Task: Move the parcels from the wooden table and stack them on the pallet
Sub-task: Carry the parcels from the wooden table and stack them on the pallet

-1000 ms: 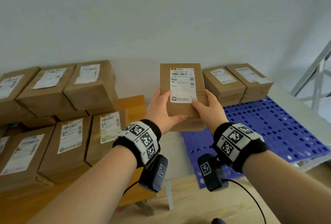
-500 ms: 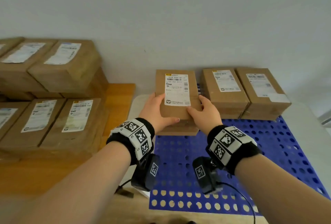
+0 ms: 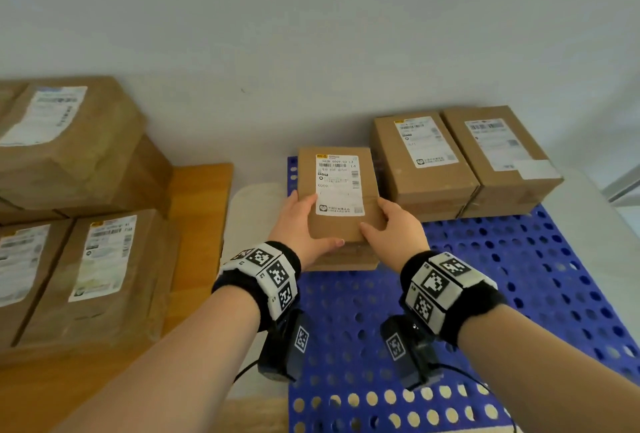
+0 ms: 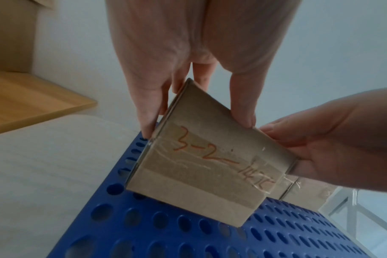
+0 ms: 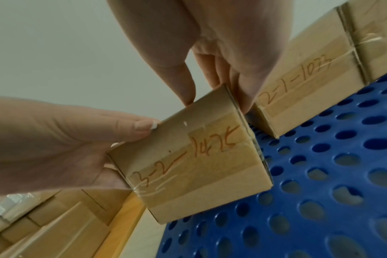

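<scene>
Since the earlier frame the parcel has been lowered toward the pallet, near its far left corner, gripped at its sides by the left hand and right hand. Two parcels are already placed along the far edge; many parcels remain on the wooden table.

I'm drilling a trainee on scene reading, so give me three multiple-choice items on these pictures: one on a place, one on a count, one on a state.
1. Where does the held brown cardboard parcel sit?
A. on the wooden table
B. over the blue perforated pallet's far left corner
C. on the floor

2. How many other parcels are on the pallet?
A. two
B. none
C. five

3. How is the held parcel gripped?
A. left hand only
B. right hand only
C. both hands

Key:
1 B, blue holes show beneath it.
2 A, a pair stands side by side at the wall.
3 C, both wrist views show fingers on each side.
</scene>
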### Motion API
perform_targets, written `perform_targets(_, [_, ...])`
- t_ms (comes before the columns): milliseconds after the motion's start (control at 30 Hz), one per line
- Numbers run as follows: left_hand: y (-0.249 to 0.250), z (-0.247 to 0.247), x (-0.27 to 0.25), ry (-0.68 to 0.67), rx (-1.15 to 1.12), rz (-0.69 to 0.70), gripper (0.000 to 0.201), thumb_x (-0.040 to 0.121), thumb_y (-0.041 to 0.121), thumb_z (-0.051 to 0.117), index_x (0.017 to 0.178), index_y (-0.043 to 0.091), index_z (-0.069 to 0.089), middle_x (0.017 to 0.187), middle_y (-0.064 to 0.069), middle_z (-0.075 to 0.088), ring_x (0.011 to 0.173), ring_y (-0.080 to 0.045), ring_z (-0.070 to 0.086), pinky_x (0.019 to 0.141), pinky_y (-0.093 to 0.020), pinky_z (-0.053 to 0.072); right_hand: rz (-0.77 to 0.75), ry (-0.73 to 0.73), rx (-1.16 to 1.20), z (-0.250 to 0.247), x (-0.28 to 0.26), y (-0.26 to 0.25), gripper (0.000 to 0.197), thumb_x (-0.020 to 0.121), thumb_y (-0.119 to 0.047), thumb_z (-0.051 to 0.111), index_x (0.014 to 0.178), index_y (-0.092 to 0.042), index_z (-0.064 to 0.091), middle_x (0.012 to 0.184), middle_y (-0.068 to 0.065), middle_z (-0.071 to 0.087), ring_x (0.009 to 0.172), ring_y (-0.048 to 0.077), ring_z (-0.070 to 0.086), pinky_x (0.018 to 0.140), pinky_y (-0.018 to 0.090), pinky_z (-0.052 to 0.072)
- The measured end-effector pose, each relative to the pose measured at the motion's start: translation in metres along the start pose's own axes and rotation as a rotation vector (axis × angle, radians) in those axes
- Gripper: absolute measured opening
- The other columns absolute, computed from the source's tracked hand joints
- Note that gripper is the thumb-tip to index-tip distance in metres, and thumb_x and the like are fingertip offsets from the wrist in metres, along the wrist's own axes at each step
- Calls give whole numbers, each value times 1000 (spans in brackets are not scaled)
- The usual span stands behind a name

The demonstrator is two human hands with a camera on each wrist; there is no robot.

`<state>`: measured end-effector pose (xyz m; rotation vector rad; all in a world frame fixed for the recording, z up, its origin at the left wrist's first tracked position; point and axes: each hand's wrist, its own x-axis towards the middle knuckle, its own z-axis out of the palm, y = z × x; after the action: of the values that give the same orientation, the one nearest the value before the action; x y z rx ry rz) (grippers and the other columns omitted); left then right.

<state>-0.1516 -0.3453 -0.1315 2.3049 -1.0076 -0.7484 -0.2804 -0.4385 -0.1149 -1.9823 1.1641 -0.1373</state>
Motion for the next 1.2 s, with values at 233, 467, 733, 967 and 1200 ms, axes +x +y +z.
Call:
perform_targets(233, [7, 10, 17, 25, 66, 19, 82, 80, 36, 69, 146, 18, 25, 154, -10, 17, 143, -23, 15, 115, -35, 17, -161, 218, -77, -15, 16, 6, 43, 94, -12, 48, 137, -12, 47, 140, 5, 47, 127, 18, 45, 103, 23, 33])
perform_targets(467, [28, 18, 24, -50, 362, -28, 96, 75, 57, 66, 149, 33, 8, 156, -9, -13, 144, -32, -3, 117, -42, 10, -139, 54, -509, -48, 50, 26, 49, 98, -33, 38, 146, -23, 30, 158, 3, 12, 146, 24, 1, 118, 41, 4])
perform_targets(733, [47, 20, 52, -120, 499, -76, 76, 82, 60, 54, 146, 39, 20, 157, -8, -8, 142, -40, -6, 118, -47, 5, -214, 33, -637, -59, 62, 59, 51, 99, -42, 31, 148, -37, 17, 159, 0, 10, 146, 25, 2, 118, 48, -2])
perform_targets(967, [54, 13, 71, -153, 567, -82, 71, 84, 57, 52, 145, 43, 19, 157, -7, -8, 142, -40, -8, 118, -48, 4, -249, 53, -639, -58, 64, 62, 51, 98, -41, 33, 147, -38, 19, 157, 1, 14, 145, 28, 6, 115, 54, -2])
perform_targets(1200, [54, 11, 77, -168, 574, -88, 70, 84, 57, 53, 144, 44, 19, 157, -6, -8, 142, -38, -8, 117, -49, 8, -257, 50, -672, -56, 66, 62, 51, 98, -41, 33, 148, -36, 19, 157, 3, 16, 144, 30, 8, 115, 57, 3])
